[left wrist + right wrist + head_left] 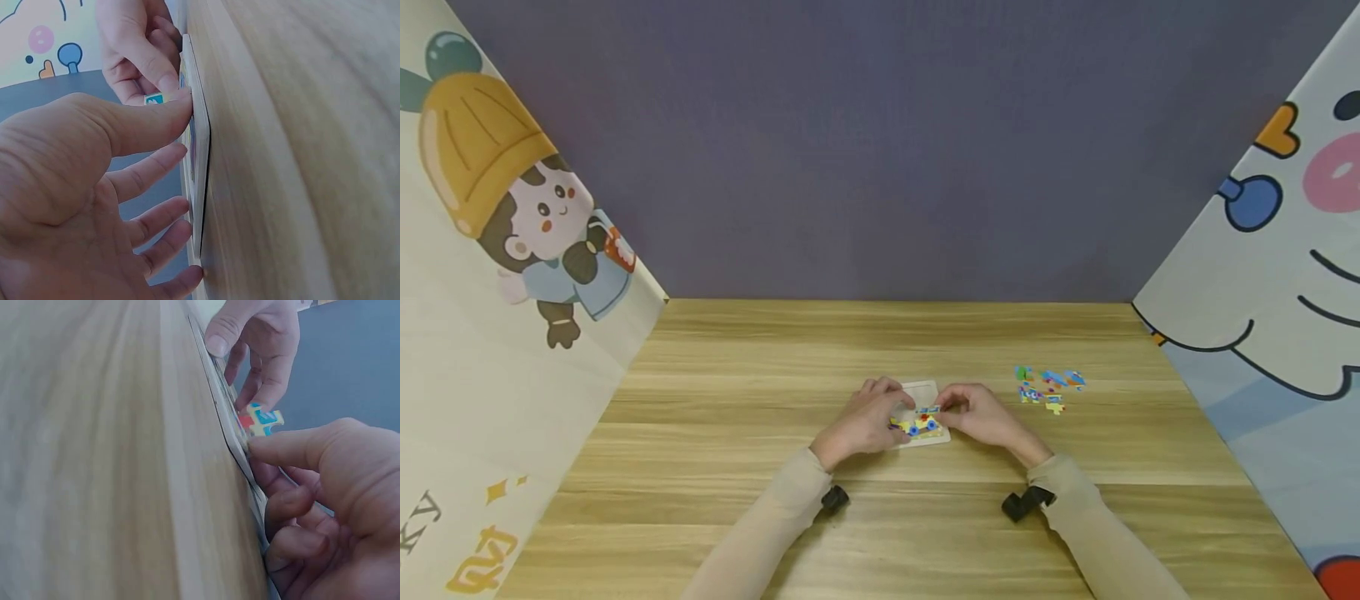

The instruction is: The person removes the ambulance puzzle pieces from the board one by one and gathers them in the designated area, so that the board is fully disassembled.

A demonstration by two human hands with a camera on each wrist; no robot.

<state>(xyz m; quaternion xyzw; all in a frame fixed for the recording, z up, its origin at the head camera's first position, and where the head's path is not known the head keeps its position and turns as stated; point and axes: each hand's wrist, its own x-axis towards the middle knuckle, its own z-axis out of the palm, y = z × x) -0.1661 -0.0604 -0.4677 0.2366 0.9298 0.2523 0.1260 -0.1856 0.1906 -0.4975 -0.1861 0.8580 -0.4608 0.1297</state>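
Observation:
A small jigsaw puzzle board with a pale rim lies on the table, a picture of a yellow vehicle with blue wheels partly assembled in it. My left hand rests over its left side; in the left wrist view the thumb presses the board and the fingers reach out fairly straight along it. At the right edge, my right hand pinches a puzzle piece between thumb and curled fingers. That piece is yellow, blue and red, and stands tilted up from the board. The fingers hide part of the picture.
Several loose colourful puzzle pieces lie on the wooden table to the right of the board. A dark purple-grey wall stands behind the table, with cartoon-printed panels at the sides.

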